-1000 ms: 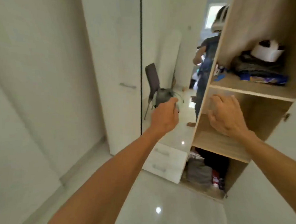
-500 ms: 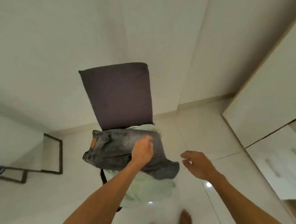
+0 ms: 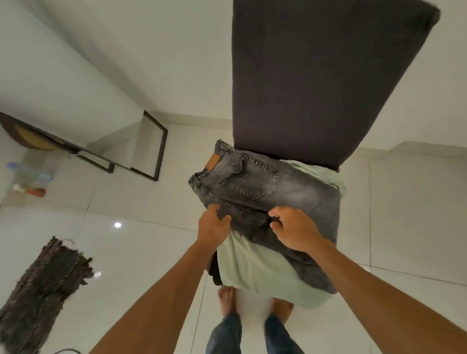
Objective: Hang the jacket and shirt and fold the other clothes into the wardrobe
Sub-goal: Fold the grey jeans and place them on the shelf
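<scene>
Head view, left hand (image 3: 212, 224): fingers are curling over the near left edge of the folded grey washed-denim jeans (image 3: 268, 199), thumb on top, closing on the fabric.
Right hand (image 3: 293, 232): fingers are bending down into the near edge of the same jeans, just to the right of the left hand, gripping the denim; both forearms are reaching forward from the bottom of the frame.
Jeans position: lying folded on top of the pile on the chair seat, back pocket and tan leather waistband patch (image 3: 214, 161) facing up, waistband pointing left.
Pale green garment (image 3: 254, 267): lying under the jeans, spreading over the seat's front edge toward the person, a strip also showing at the far right beside the backrest.
Dark upholstered chair backrest (image 3: 316, 75): standing upright directly behind the pile.
Person's bare feet (image 3: 228, 299): standing on the glossy white tiled floor (image 3: 138, 249) just in front of the seat, blue trouser legs above them.
Dark fringed woven mat (image 3: 41, 292): lying on the floor, well apart to the left.
Black-framed mirror (image 3: 144, 151): leaning against the white wall at the left.
</scene>
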